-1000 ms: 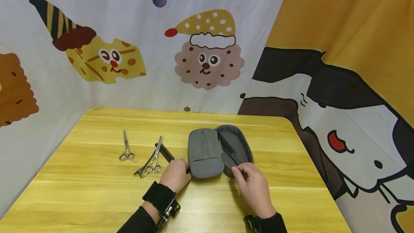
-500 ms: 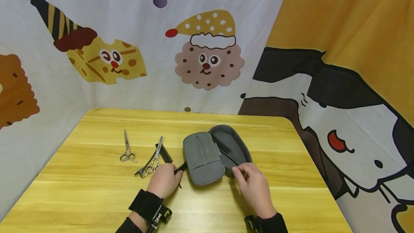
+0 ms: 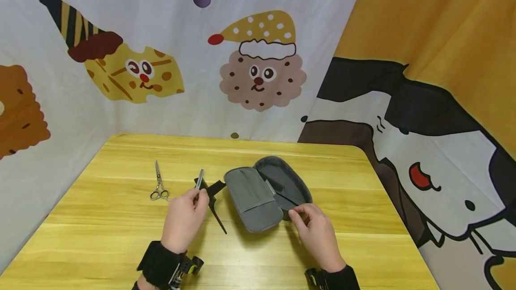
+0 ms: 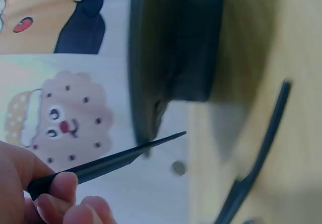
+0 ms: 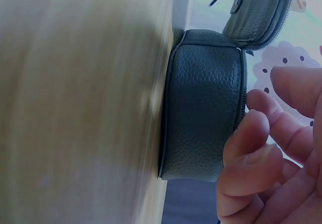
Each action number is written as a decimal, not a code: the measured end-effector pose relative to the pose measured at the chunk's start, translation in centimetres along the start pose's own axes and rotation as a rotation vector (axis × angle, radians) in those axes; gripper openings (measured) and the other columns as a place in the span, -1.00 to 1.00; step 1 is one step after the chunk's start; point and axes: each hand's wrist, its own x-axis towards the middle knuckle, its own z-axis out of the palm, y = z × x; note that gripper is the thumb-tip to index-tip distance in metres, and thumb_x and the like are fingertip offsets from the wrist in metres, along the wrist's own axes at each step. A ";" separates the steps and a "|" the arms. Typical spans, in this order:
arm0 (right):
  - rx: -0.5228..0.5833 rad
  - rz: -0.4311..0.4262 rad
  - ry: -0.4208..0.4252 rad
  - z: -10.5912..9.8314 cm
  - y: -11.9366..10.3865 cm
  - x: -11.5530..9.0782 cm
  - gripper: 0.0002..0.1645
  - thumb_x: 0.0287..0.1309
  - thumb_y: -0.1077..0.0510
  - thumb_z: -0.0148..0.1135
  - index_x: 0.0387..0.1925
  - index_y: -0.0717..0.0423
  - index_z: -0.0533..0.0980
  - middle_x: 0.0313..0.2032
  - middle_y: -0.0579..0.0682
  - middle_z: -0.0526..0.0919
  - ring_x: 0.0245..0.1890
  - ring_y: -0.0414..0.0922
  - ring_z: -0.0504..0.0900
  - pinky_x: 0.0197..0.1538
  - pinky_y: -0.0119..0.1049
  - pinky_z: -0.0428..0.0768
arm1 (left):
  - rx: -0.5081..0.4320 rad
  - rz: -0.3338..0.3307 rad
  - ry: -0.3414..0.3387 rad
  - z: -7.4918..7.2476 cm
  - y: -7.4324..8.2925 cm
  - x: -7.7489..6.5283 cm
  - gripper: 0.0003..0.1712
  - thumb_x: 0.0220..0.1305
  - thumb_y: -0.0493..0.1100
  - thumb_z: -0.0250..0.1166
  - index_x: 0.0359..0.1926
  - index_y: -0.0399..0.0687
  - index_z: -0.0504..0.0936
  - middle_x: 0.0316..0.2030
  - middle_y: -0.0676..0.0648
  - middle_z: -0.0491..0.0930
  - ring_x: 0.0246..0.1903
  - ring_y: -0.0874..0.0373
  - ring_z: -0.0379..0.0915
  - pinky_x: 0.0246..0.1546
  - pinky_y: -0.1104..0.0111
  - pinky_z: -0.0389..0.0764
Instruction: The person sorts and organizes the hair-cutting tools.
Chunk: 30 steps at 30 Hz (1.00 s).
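My left hand (image 3: 183, 218) pinches a flat, tapered black comb-like piece (image 4: 100, 166) between thumb and fingers, raised above the table. Beneath it lies a black tail comb (image 3: 217, 216), its thin tail toward me. A second pair of scissors (image 3: 201, 178) is mostly covered by the left hand. To the right, a grey zip case (image 3: 258, 223) lies open, its pocketed flap tilted left. Inside is a dark thin-handled tool (image 3: 286, 197). My right hand (image 3: 318, 232) pinches the near rim of the case, thumb against index finger; the exact grip spot is hidden.
Silver scissors (image 3: 158, 185) lie at the left of the wooden table (image 3: 262, 263). A cartoon-printed cloth (image 3: 161, 12) hangs behind the table and at its sides.
My left hand has moved left and up from the case with the black piece, now over the second scissors. The case's flap has swung left and tilted. My right hand stays put.
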 end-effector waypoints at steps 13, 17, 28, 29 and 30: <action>0.067 0.022 -0.075 0.3 -0.4 0.0 -0.92 0.37 0.08 0.47 -0.27 -0.15 0.69 -0.41 -0.27 0.57 -0.49 -0.36 0.45 -0.38 -0.43 0.50 | 0.015 0.261 0.270 -1.1 1.9 -0.4 -0.52 0.46 -0.35 0.26 -0.64 0.01 0.39 -0.69 0.17 0.19 -0.69 0.36 0.06 -0.68 0.49 0.15; 0.117 0.070 -0.090 0.2 -0.5 0.1 -0.92 0.43 0.01 0.42 -0.18 -0.11 0.70 -0.38 -0.24 0.64 -0.48 -0.35 0.50 -0.37 -0.42 0.52 | -0.108 0.295 0.056 0.0 1.8 -0.9 -0.56 0.54 -0.27 0.27 -0.56 0.09 0.46 -0.63 0.24 0.22 -0.65 0.42 0.08 -0.59 0.50 0.21; 0.196 0.061 -0.084 0.2 -0.4 0.2 -0.49 0.44 -0.03 0.40 0.25 0.16 0.58 -0.22 -0.12 0.75 -0.43 -0.37 0.57 -0.37 -0.43 0.57 | -0.192 0.321 -0.410 2.3 0.6 -1.3 -0.56 0.66 -0.01 0.18 -0.50 0.21 0.44 -0.60 0.28 0.21 -0.61 0.47 0.12 -0.52 0.55 0.24; 0.194 0.053 -0.084 0.2 -0.3 0.2 -0.51 0.43 -0.01 0.41 0.23 0.15 0.59 -0.22 -0.12 0.75 -0.43 -0.37 0.57 -0.38 -0.43 0.57 | -0.184 0.317 -0.419 2.4 0.4 -1.3 -0.56 0.66 0.00 0.17 -0.50 0.19 0.43 -0.60 0.27 0.21 -0.61 0.47 0.12 -0.52 0.55 0.23; 0.192 0.047 -0.085 0.2 -0.3 0.2 -0.53 0.42 -0.01 0.42 0.21 0.14 0.61 -0.22 -0.12 0.75 -0.44 -0.37 0.58 -0.39 -0.42 0.57 | -0.177 0.310 -0.428 2.5 0.3 -1.2 -0.56 0.67 0.01 0.16 -0.50 0.18 0.44 -0.60 0.26 0.21 -0.61 0.46 0.12 -0.52 0.54 0.23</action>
